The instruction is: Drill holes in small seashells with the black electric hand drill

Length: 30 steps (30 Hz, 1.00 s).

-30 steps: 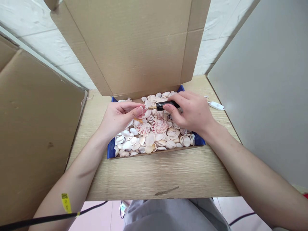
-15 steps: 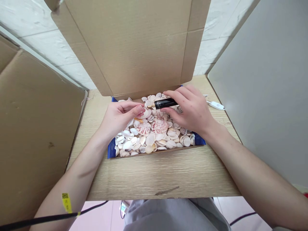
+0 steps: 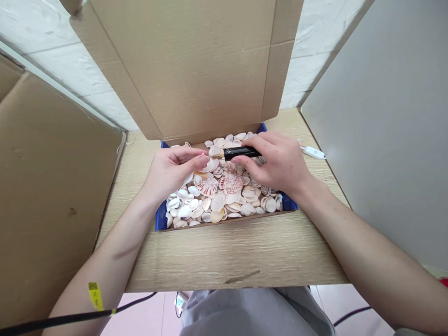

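An open cardboard box point(image 3: 224, 223) with a blue lining lies on the wooden table, filled with several seashells point(image 3: 224, 196). Over the shells my right hand point(image 3: 276, 163) grips a small black tool point(image 3: 241, 152) with a gold tip that points left. My left hand point(image 3: 175, 168) is closed in a pinch on a small pale shell point(image 3: 210, 164), held right at the tool's tip. Two larger red-striped scallop shells point(image 3: 231, 183) lie below the hands.
The box's raised lid point(image 3: 196, 65) stands behind the shells. A cardboard sheet point(image 3: 49, 186) leans at the left and a grey panel point(image 3: 385, 121) at the right. A white cable switch point(image 3: 312, 152) lies on the table point(image 3: 231, 252) beside my right hand.
My right hand rolled the black tool a little, raising it half a second ago and lowering it again. My left hand kept its pinch on the shell.
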Motion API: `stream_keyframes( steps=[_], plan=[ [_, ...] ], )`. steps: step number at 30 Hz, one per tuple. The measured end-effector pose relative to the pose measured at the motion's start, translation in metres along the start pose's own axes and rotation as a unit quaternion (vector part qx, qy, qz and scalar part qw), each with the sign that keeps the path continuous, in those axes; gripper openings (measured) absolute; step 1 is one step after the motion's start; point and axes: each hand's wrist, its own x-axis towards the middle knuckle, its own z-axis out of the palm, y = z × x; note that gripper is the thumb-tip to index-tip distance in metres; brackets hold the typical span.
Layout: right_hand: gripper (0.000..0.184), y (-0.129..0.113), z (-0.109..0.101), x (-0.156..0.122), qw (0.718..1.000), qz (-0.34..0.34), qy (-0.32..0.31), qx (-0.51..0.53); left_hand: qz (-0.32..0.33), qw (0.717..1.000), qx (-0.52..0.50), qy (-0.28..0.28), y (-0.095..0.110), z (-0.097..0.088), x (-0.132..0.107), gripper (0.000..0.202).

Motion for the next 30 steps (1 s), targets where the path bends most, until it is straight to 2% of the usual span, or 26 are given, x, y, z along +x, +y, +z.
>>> stream_keyframes(
  steps=[4, 8, 11, 18, 22, 25, 27, 30],
  plan=[
    [0.038, -0.0017, -0.0007, -0.0007, 0.999, -0.019, -0.035, -0.008, 0.015, 0.999, 0.013, -0.031, -0.0016, 0.0007, -0.0001, 0.017],
    [0.035, 0.0000, -0.0020, 0.0013, 0.998, -0.063, 0.004, -0.022, 0.008, 0.999, 0.016, -0.043, 0.0002, 0.0003, -0.0011, 0.015],
    [0.036, 0.0023, -0.0027, 0.0025, 0.995, -0.090, 0.012, -0.030, -0.004, 0.998, 0.010, -0.062, 0.0008, -0.0007, -0.0012, 0.016],
    [0.028, 0.0028, -0.0032, 0.0000, 0.994, -0.084, 0.040, -0.049, -0.015, 0.997, -0.008, -0.072, 0.0007, 0.0001, -0.0009, 0.017],
    [0.021, 0.0020, -0.0034, 0.0004, 0.988, -0.108, 0.091, -0.059, -0.009, 0.996, -0.010, -0.084, 0.0001, -0.0003, -0.0010, 0.017],
    [0.023, 0.0022, -0.0031, 0.0015, 0.992, -0.089, 0.066, -0.052, 0.005, 0.996, -0.024, -0.081, -0.0019, -0.0010, -0.0005, 0.016],
    [0.028, 0.0028, -0.0025, 0.0021, 0.996, -0.077, 0.031, -0.042, 0.011, 0.997, -0.033, -0.071, -0.0032, -0.0012, -0.0001, 0.016],
    [0.036, 0.0036, -0.0011, 0.0018, 0.996, -0.078, 0.013, -0.036, 0.011, 0.998, -0.034, -0.059, -0.0043, -0.0011, 0.0004, 0.016]
  ],
)
